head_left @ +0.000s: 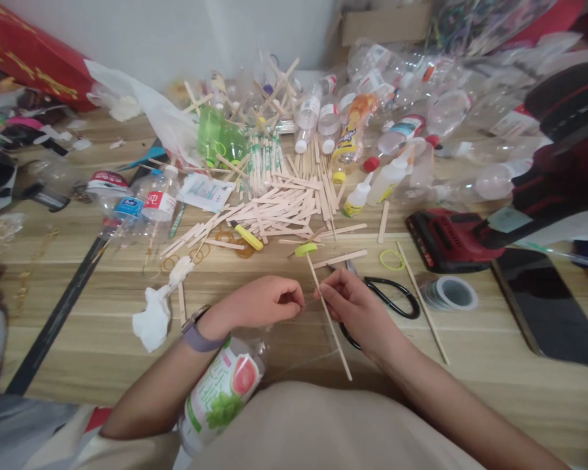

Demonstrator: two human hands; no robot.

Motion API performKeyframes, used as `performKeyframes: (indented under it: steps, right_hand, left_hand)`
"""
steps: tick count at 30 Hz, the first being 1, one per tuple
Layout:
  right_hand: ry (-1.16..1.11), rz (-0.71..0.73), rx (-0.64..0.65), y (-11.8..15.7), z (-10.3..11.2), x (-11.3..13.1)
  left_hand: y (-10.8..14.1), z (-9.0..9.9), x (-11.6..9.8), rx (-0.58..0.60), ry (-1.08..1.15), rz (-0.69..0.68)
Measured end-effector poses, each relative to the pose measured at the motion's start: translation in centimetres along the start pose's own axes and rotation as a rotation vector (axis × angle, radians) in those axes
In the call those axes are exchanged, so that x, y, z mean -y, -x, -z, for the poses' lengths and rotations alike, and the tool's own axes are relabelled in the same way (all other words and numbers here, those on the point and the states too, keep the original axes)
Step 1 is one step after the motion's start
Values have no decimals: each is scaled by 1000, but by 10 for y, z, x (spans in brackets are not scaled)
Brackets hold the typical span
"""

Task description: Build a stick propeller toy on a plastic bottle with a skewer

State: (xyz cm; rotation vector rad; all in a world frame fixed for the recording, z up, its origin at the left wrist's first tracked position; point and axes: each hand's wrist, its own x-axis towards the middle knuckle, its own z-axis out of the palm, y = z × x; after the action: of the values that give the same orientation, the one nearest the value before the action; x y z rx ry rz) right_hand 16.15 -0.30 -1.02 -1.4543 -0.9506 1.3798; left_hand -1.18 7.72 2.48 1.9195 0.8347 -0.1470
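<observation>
My right hand [360, 313] pinches a thin wooden stick [337, 343] near its middle. The stick slants, and its far end meets a yellow-green bottle cap [306, 249]; whether they are joined I cannot tell. My left hand [267, 302] is just left of the stick, fingertips drawn together; what is in them, if anything, is too small to make out. A faint thin strand [318, 358] runs toward the stick's lower part. Black-handled scissors [402, 297] lie partly hidden under my right hand. Below my left wrist rests a labelled plastic bottle [225, 388].
Flat wooden sticks [284, 212] are heaped mid-table, with many plastic bottles [406, 130] behind. Right are a red-black power tool [451, 238], a tape roll [453, 294], a phone [551, 307] and another stick [424, 307]. Left lie crumpled tissue [151, 320] and a yellow-handled tool [248, 236].
</observation>
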Motion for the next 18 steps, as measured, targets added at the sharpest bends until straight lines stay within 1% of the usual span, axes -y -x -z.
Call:
performKeyframes:
  steps: [2, 3, 6, 7, 8, 10, 12, 15, 18]
  right_hand:
    - [11, 23, 0, 0, 1, 0]
    - [17, 35, -3, -1, 1, 0]
    - [35, 62, -19, -2, 2, 0]
    - [47, 76, -29, -3, 3, 0]
    - [65, 97, -42, -4, 3, -1]
    - [119, 148, -73, -4, 4, 0]
    - [178, 201, -102, -4, 4, 1]
    - [223, 242, -127, -3, 2, 2]
    - [243, 256, -131, -2, 1, 2]
  left_hand:
    - [0, 1, -2, -43, -28, 9]
    - [1, 2, -3, -88, -30, 19]
    - [2, 5, -10, -278, 8, 64]
    - [2, 5, -13, -312, 47, 82]
    - [2, 5, -15, -309, 109, 99]
    - [-1, 3, -17, -232, 296, 102]
    - [-6, 0, -16, -151, 461, 51]
    - [-12, -5, -12, -94, 522, -28]
    - [-14, -5, -12, -35, 517, -24]
